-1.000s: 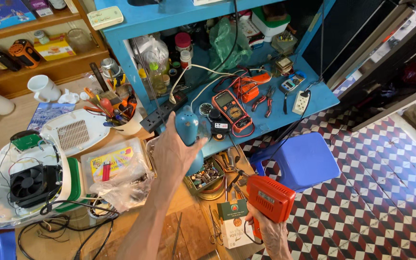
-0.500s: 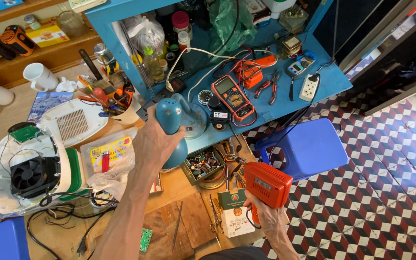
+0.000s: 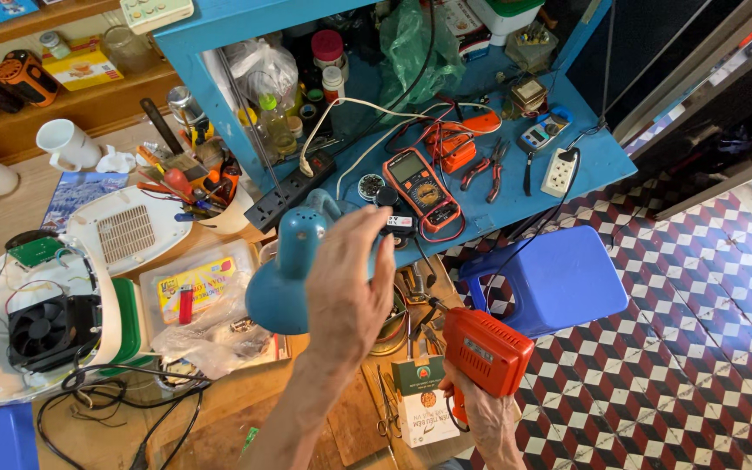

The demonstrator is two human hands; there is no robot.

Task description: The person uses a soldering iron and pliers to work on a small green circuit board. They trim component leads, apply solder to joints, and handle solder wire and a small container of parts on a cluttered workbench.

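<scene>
My left hand (image 3: 345,292) reaches up the middle of the view and is wrapped on the back of a teal desk lamp (image 3: 285,270), fingers spread over its shade and neck. The shade's open mouth faces down and left. My right hand (image 3: 480,422), low at the right, grips the handle of an orange pistol-shaped power tool (image 3: 485,348) whose thin metal tip points up-left toward the lamp. A small green and white box (image 3: 424,400) lies just left of that hand.
A blue bench (image 3: 594,165) carries an orange multimeter (image 3: 419,187), pliers (image 3: 491,165), a black power strip (image 3: 293,196) and cables. A blue plastic stool (image 3: 550,278) stands on the tiled floor. An opened white appliance with a fan (image 3: 45,326) and a tool cup (image 3: 211,200) sit at left.
The teal lamp head has swung lower and leftward with my left hand on it. My right hand still holds the orange tool, now slightly higher in view.
</scene>
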